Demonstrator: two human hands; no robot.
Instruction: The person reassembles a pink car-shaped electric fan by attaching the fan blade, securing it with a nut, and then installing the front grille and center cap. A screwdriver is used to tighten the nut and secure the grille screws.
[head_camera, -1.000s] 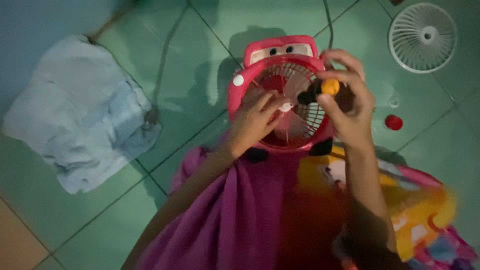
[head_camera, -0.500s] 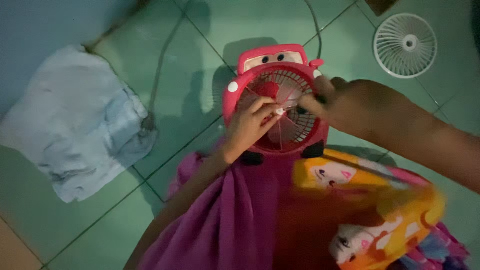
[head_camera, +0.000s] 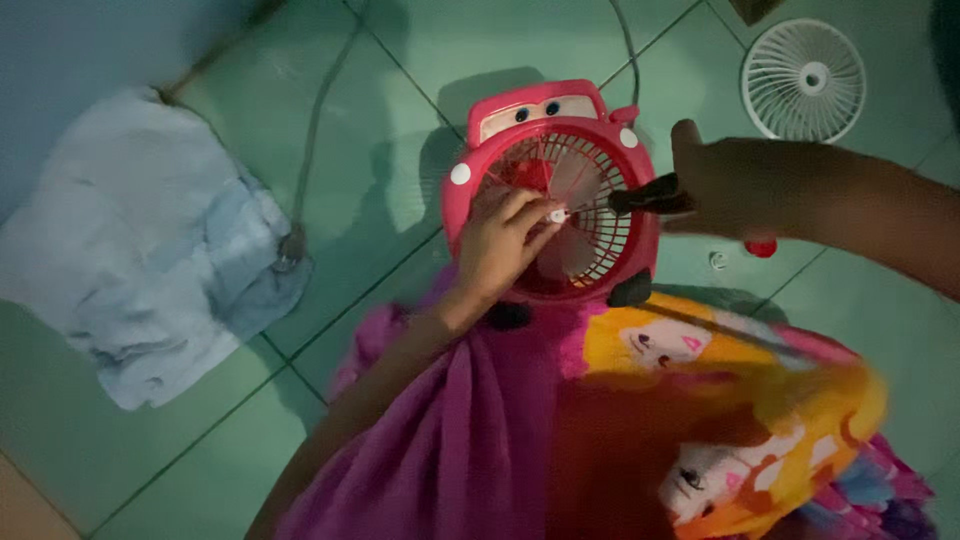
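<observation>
On the green tiled floor, the red car-shaped fan lies face-up so the left hand pinches its hub while the right hand, clamped on a screwdriver, reaches it.

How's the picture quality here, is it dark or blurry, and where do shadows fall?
Head view: dim, with a green-blue cast; the red fan throws a soft shadow up-left on the tiled floor; the right hand is dark and underexposed; the left hand is slightly soft; no glare.
</observation>
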